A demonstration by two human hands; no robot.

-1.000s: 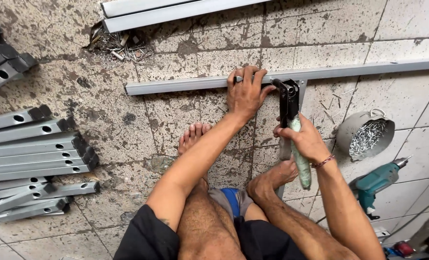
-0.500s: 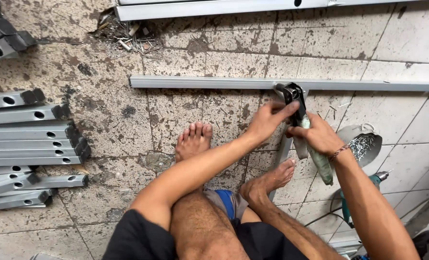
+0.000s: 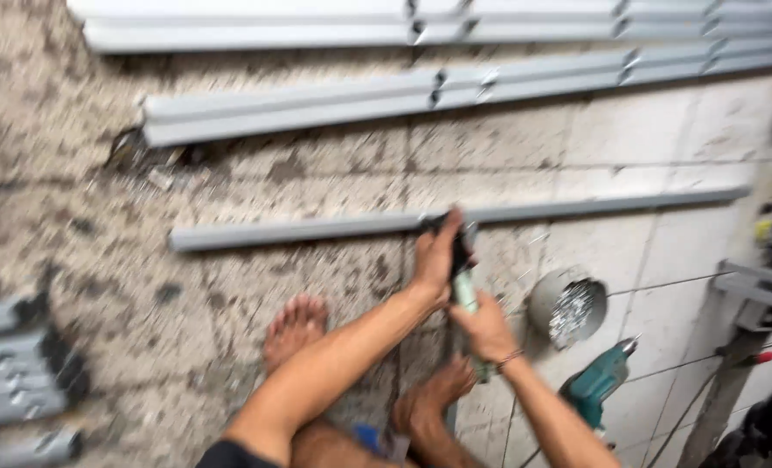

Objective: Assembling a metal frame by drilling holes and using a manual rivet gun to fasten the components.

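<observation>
— So where are the hands?
— Left hand (image 3: 438, 256) is clenched on the black head of the tool (image 3: 461, 269), right where it meets the long grey metal strip (image 3: 317, 230) on the tiled floor (image 3: 646, 139).
— And the right hand (image 3: 487, 328)?
— Fingers wrapped round the tool's green handle, near the bowl of screws (image 3: 566, 308).

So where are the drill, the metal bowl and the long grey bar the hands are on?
drill (image 3: 598, 381), head view, teal body.
metal bowl (image 3: 549, 299), head view, outer wall.
long grey bar (image 3: 299, 230), head view, left stretch.
</observation>
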